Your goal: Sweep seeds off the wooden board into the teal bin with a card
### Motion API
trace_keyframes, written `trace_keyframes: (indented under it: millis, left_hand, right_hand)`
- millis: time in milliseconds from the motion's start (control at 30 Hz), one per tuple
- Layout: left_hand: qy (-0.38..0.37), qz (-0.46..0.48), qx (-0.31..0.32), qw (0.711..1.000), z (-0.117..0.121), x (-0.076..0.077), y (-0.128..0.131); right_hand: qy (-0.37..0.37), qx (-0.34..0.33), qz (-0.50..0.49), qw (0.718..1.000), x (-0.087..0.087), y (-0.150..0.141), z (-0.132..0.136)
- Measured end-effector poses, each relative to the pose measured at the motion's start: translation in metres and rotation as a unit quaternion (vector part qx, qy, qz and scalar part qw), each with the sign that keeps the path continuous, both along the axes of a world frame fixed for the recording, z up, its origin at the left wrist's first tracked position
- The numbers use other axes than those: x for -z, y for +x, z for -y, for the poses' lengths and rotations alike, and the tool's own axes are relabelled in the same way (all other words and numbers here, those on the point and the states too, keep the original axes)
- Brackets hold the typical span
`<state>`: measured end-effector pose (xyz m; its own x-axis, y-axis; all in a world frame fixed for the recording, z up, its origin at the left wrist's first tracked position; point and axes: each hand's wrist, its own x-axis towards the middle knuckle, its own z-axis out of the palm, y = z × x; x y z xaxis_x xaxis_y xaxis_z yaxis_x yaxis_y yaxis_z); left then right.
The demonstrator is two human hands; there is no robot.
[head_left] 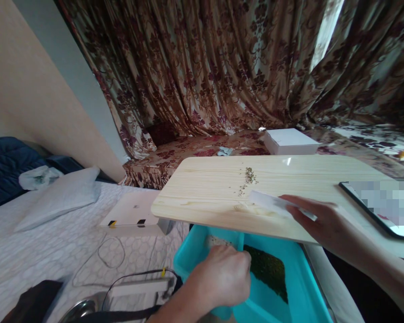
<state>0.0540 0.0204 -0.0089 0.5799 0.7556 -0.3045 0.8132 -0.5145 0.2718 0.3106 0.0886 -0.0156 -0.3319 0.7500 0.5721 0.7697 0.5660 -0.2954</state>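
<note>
Right hand (318,217): thumb and fingers closed to a narrow pinch on the near end of a card (269,202). Left hand (225,276): curled nearly into a fist over the tray (187,251); whether it holds anything cannot be told.

The card is over the board (202,184), its free end just beside scattered grains (249,175). It is judged light, thin and moderately stiff, liable to bend under pressure and to crease rather than break, with little slip expected. Best hold: the end away from the grains, thumb and fingers on opposite faces.

Appearance: white, plain, elongated, slightly blurred. The grains are small, brownish-green, and loosely heaped. The tray, below the board's near edge, is turquoise and divided; dark green matter (267,271) lies in its right compartment.
</note>
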Motion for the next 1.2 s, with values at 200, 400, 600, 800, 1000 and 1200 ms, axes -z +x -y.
trace_keyframes:
  millis: [200, 400, 600, 800, 1000, 1200]
  left_hand:
    - [-0.002, -0.023, 0.048, 0.999, -0.004, -0.010, 0.032]
    - [-0.030, -0.036, 0.060, 0.997, -0.005, -0.020, 0.041]
    - [0.006, -0.028, 0.066, 0.997, -0.003, -0.011, 0.039]
    - [0.021, -0.011, 0.054, 0.998, -0.001, -0.003, 0.026]
    - [-0.030, 0.050, -0.020, 0.998, 0.004, -0.002, -0.009]
    - [-0.061, 0.071, -0.097, 0.991, 0.007, -0.003, -0.029]
  right_hand:
    - [-0.013, 0.014, 0.019, 1.000, -0.008, -0.021, -0.001]
    - [-0.014, -0.026, 0.026, 0.999, -0.003, -0.044, 0.003]
    - [-0.064, -0.130, -0.010, 0.989, -0.007, -0.066, 0.033]
    - [-0.067, -0.135, -0.024, 0.988, -0.014, -0.052, 0.038]
    - [-0.002, -0.007, -0.020, 1.000, -0.004, -0.003, 0.001]
    - [-0.011, -0.002, -0.003, 1.000, -0.001, -0.001, -0.005]
